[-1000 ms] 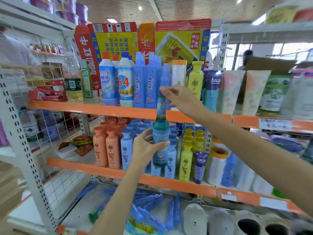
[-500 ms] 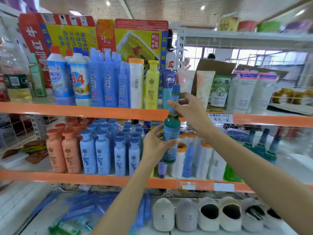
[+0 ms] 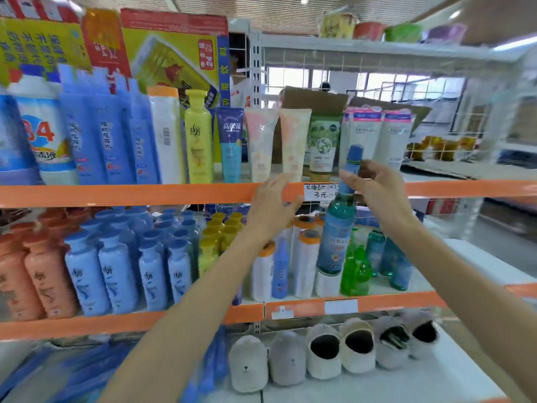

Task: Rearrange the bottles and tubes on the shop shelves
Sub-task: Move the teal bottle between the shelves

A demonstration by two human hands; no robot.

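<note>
A tall teal bottle [image 3: 337, 237] with a blue cap hangs in the air in front of the shelves, between the upper and middle levels. My right hand [image 3: 374, 190] grips it by its thin blue neck. My left hand [image 3: 271, 206] is off the bottle, fingers spread and relaxed, just left of it by the orange shelf edge [image 3: 145, 194]. Standing tubes [image 3: 261, 144] line the upper shelf behind both hands. Green and teal bottles [image 3: 356, 269] stand on the middle shelf right below the held bottle.
Rows of blue bottles [image 3: 116, 271], peach bottles [image 3: 43, 271] and yellow bottles [image 3: 220, 234] fill the middle shelf's left part. White orange-capped bottles [image 3: 303, 263] stand behind my left wrist. Fuzzy slippers [image 3: 325, 353] lie on the bottom shelf. A handwritten price label [image 3: 321, 191] sits on the upper edge.
My left hand has let go of the teal bottle's body and drifted up and left. My right hand has carried the bottle to the right along the shelves; the view panned right too.
</note>
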